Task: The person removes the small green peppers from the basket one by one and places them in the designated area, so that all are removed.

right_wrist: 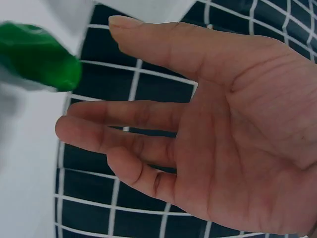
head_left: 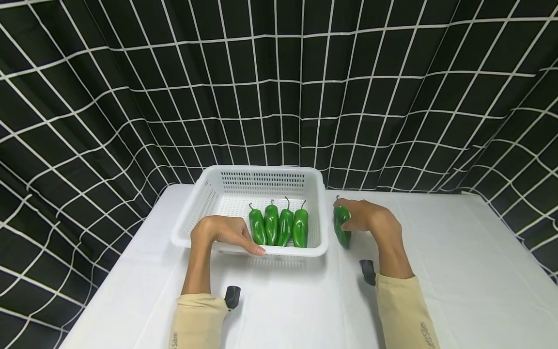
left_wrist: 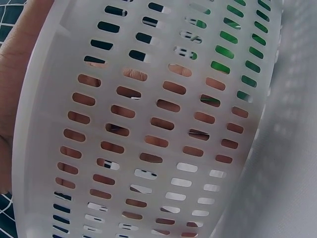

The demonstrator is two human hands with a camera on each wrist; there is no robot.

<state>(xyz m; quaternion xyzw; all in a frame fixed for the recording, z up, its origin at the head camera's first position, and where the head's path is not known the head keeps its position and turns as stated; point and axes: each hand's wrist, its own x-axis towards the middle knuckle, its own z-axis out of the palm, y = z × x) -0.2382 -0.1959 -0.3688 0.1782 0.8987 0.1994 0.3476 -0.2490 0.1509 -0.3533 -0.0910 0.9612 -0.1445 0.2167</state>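
My left hand (head_left: 226,231) grips the near rim of a white perforated plastic basket (head_left: 296,251), its thumb lying along the rim. Through the slots of the basket wall (left_wrist: 163,131), the fingers show on the inner side in the left wrist view. Several green chili peppers (head_left: 285,227) lie side by side in the basket, stems pointing away from me. Right of the basket, another green chili pepper (head_left: 341,225) is on the table, with my right hand (head_left: 366,215) beside it. The right wrist view shows that hand's fingers extended and parted from the thumb, the pepper (right_wrist: 42,57) past the fingertips.
A white cloth covers the table (head_left: 462,271). Behind and at both sides hangs a black curtain (head_left: 279,97) with a white grid. Small black devices (head_left: 233,296) sit at both wrists, by the beige sleeves (head_left: 198,320).
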